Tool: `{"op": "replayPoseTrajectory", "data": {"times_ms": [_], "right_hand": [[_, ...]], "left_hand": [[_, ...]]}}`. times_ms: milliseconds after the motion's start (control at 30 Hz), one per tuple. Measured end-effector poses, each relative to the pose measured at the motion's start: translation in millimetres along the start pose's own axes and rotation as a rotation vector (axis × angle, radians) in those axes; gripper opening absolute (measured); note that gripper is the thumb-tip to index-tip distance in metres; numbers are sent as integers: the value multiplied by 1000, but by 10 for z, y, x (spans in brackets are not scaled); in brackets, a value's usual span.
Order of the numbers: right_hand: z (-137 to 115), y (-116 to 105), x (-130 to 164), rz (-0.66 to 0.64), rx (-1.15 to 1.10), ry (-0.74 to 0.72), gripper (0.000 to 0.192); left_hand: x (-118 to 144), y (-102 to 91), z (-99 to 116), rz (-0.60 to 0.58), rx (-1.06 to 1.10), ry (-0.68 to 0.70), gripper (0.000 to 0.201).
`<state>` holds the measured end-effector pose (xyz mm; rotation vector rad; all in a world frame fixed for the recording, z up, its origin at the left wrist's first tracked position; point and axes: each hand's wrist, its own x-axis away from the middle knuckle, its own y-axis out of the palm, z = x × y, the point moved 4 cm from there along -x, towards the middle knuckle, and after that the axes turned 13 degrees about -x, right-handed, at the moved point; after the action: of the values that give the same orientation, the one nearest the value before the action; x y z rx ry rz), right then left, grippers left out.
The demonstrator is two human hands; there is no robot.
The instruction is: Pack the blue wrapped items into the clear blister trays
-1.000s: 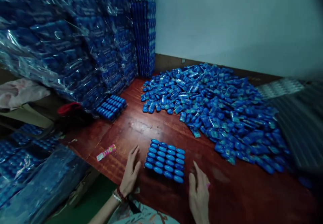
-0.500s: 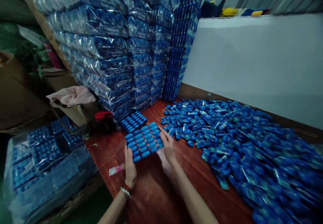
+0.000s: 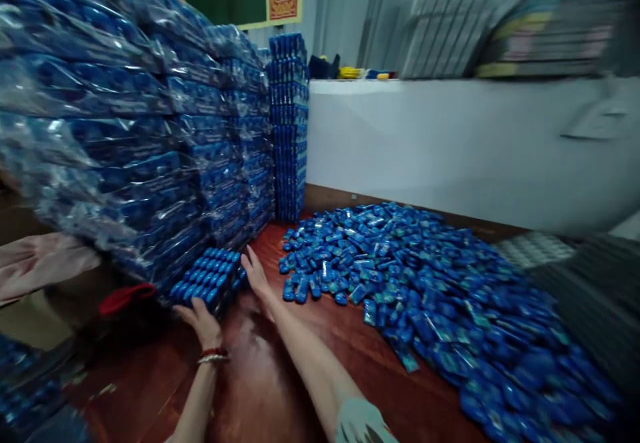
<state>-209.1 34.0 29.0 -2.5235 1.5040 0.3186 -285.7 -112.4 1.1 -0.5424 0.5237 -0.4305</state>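
Note:
A tray of blue oval packs lies on top of a low stack of similar trays, at the foot of the wrapped wall of packs. My left hand is at its near left corner, thumb and fingers against the edge. Along the right side, my right hand has its fingers stretched beside the tray's edge. Both hands flank the tray, which rests level. The fingertips of my left hand are partly hidden behind the front edge.
Plastic-wrapped blue packs rise in tall stacks at left. Upright blue trays stand in the corner. Loose blue packs cover the red tabletop's right side. A red lid sits left of my hands, near a pink cloth. A white partition runs behind.
Both hands have carried the tray forward and left, from in front of me down onto the low stack. The camera view has turned right.

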Motion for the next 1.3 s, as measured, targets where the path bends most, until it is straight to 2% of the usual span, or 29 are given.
{"op": "replayPoseTrajectory", "data": {"times_ms": [67, 100, 133, 167, 200, 233, 267, 333, 400, 467, 500, 567, 633, 733, 867, 967, 1033, 1133, 1300], "right_hand": [[33, -460, 144, 92, 93, -35, 51], [29, -776, 219, 145, 147, -47, 51], [7, -1143, 294, 206, 208, -54, 50], [-35, -1546, 368, 269, 272, -55, 50], [-98, -1971, 437, 335, 340, -53, 50], [-179, -2402, 498, 399, 407, -47, 51], [-270, -2824, 545, 453, 470, -37, 51], [-455, -3602, 591, 526, 587, -4, 48], [-598, -4276, 575, 569, 683, 49, 44], [-674, -4852, 520, 599, 757, 112, 43], [-685, -5102, 484, 604, 783, 144, 44], [-657, -5533, 401, 613, 821, 202, 48], [-561, -5870, 298, 628, 844, 248, 55], [-309, -6221, 85, 641, 856, 293, 62], [49, -6509, -215, 603, 827, 348, 64], [193, -6619, -341, 549, 768, 417, 68], [249, -6572, -377, 454, 658, 480, 71], [275, -6335, -404, 313, 576, 510, 70], [245, -5973, -407, 309, 693, 452, 56]], "left_hand": [[207, -115, -32, 154, 71, -78, 62], [338, -180, -11, 260, 108, -77, 64], [470, -212, 53, 317, 126, -22, 66], [588, -203, 152, 328, 145, 60, 64], [681, -137, 284, 273, 164, 164, 59], [741, -4, 438, 148, 183, 269, 54], [763, 185, 595, -3, 208, 351, 50], [669, 690, 876, -300, 247, 434, 45], [361, 1265, 1061, -467, 235, 422, 47], [-93, 1825, 1155, -556, 180, 379, 49], [-340, 2067, 1186, -559, 167, 365, 50], [-796, 2482, 1231, -554, 153, 329, 53], [-1147, 2827, 1270, -556, 140, 288, 58], [-1455, 3264, 1343, -574, 111, 250, 65], [-1563, 3779, 1512, -643, 66, 294, 64], [-1531, 4118, 1697, -711, 66, 370, 61], [-1471, 4281, 1822, -760, 80, 398, 62], [-1305, 4355, 1993, -839, 124, 430, 64], [-877, 4099, 2195, -925, 204, 556, 58]]}}
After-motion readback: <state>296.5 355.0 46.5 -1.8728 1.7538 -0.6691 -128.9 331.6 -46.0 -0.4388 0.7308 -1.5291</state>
